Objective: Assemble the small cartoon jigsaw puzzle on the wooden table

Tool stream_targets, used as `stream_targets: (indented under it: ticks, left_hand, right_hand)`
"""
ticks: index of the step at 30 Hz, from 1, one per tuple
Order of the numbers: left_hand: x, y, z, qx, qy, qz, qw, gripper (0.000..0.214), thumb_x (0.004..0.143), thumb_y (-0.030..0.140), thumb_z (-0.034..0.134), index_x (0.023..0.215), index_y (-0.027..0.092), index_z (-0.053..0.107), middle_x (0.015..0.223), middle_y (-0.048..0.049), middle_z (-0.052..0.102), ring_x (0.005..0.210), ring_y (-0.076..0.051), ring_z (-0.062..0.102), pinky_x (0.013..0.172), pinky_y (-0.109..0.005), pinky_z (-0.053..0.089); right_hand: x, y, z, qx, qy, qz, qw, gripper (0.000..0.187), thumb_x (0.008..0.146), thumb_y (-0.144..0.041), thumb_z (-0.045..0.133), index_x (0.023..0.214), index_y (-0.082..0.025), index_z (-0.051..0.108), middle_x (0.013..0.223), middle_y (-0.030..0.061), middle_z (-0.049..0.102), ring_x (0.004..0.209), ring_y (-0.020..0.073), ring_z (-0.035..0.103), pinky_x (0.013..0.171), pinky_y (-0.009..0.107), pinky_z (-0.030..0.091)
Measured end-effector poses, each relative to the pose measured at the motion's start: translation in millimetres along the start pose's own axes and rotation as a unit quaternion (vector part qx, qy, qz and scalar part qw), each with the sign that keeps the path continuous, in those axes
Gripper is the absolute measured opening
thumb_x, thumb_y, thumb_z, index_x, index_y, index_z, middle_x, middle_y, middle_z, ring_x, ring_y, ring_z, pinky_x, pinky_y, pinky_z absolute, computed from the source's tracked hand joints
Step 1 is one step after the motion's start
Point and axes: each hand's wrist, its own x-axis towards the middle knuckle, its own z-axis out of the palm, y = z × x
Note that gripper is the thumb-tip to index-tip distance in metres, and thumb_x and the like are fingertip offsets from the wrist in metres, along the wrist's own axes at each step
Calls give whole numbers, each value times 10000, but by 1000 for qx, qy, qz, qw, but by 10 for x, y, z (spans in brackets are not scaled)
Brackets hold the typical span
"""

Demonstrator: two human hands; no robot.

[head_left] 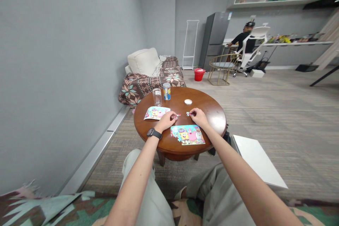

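A round brown wooden table stands in front of my knees. On its near side lies a partly built cartoon jigsaw puzzle. A printed cartoon picture card lies at the left. My left hand, with a black watch on its wrist, pinches a small puzzle piece just above the puzzle. My right hand pinches another small piece close beside it. The two pieces are a short gap apart.
At the table's far side stand a clear glass, a small can and a white round lid. A white board lies on the floor to the right. A patterned sofa, a red bucket and a seated person are farther back.
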Motion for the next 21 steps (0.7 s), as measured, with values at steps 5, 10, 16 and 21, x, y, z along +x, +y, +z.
stream_targets:
  ticks: [5,10,16,21]
  left_hand:
    - [-9,35,-24,8,-4,0,1000,110,814,155,614,920,176,634,900,-45,658,830,-183,625,809,-326,517]
    - [-9,36,-30,5,-5,3,1000,101,808,154,627,906,179,632,899,-41,649,830,-181,618,812,-322,513]
    - [1,15,-8,-21,-8,-6,1000,80,815,140,593,883,177,609,860,-32,651,801,-170,617,790,-312,518]
    - [5,34,-9,-37,-15,-23,999,77,836,138,548,876,174,603,845,-32,665,801,-167,628,794,-305,514]
  right_hand:
    - [4,-10,-5,25,-5,7,1000,114,743,-131,586,764,-212,664,836,34,687,807,187,636,796,328,521]
    - [1,-11,-9,15,-7,13,1000,149,741,-127,573,800,-213,679,818,29,685,781,179,630,763,308,511]
    - [-9,-15,-7,-10,-9,12,1000,132,754,-151,585,788,-219,693,777,18,681,746,174,610,728,296,481]
    - [-11,-64,-40,11,-20,33,999,165,754,-142,569,782,-213,715,761,20,679,728,170,601,731,293,469]
